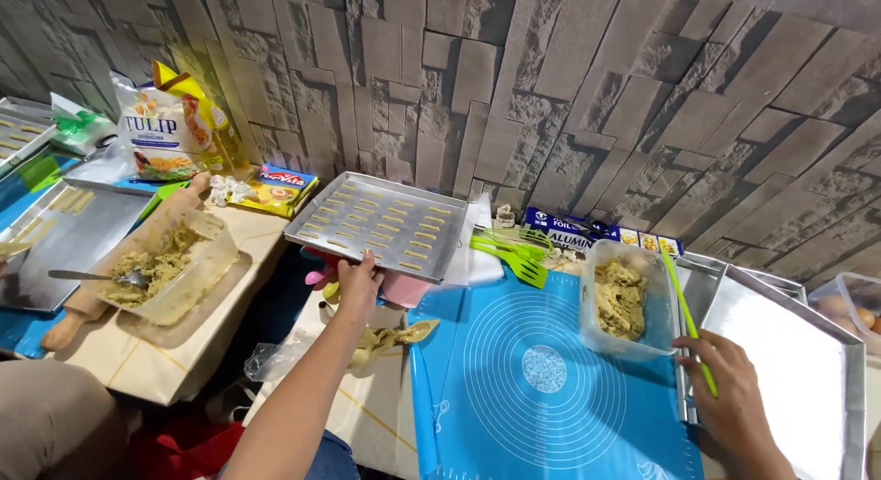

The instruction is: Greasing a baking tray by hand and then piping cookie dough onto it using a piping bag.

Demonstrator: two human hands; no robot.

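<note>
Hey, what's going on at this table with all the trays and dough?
A person is working with cookie dough at a low table. Their left hand grips the near edge of a metal baking tray lined with rows of small dough strips. Their right hand holds a thin green stick beside a clear tub of dough, which stands on a blue baking mat. An empty metal tray lies to the right. Farther left sits another tub of dough with a spoon in it.

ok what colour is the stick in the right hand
Bright green: a thin stick in the right hand, beside the dough tub. Head view.
</note>
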